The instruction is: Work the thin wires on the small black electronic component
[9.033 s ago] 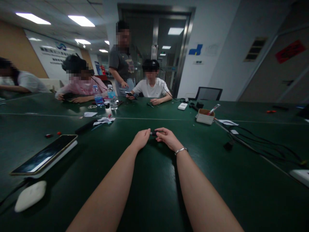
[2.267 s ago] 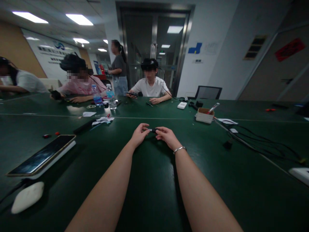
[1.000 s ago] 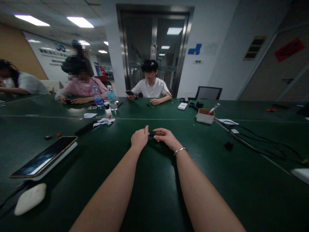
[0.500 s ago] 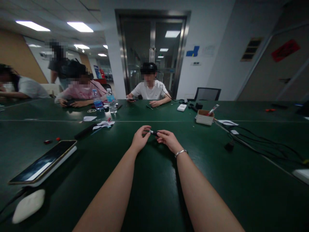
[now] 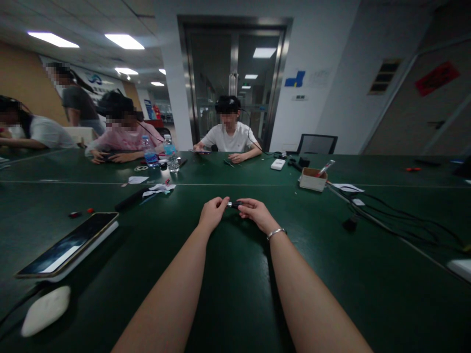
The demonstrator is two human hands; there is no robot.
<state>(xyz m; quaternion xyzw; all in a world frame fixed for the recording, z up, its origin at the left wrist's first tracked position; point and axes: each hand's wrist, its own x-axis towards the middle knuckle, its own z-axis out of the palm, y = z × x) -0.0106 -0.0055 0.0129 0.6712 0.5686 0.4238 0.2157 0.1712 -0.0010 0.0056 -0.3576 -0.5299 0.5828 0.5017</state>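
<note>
A slim dark piece (image 5: 234,205) with a silvery end bridges the two hands, which stand near each other but apart. The right hand (image 5: 254,212) pinches its dark end; the left hand (image 5: 212,214) appears closed on the silvery one — a two-ended hold that probably keeps so small a thing steady. It lies directly between them, over the green surface (image 5: 235,294) and well short of its far edge. A phone (image 5: 68,245) rests on a white slab (image 5: 90,246) — perhaps set leftward to leave elbow room.
</note>
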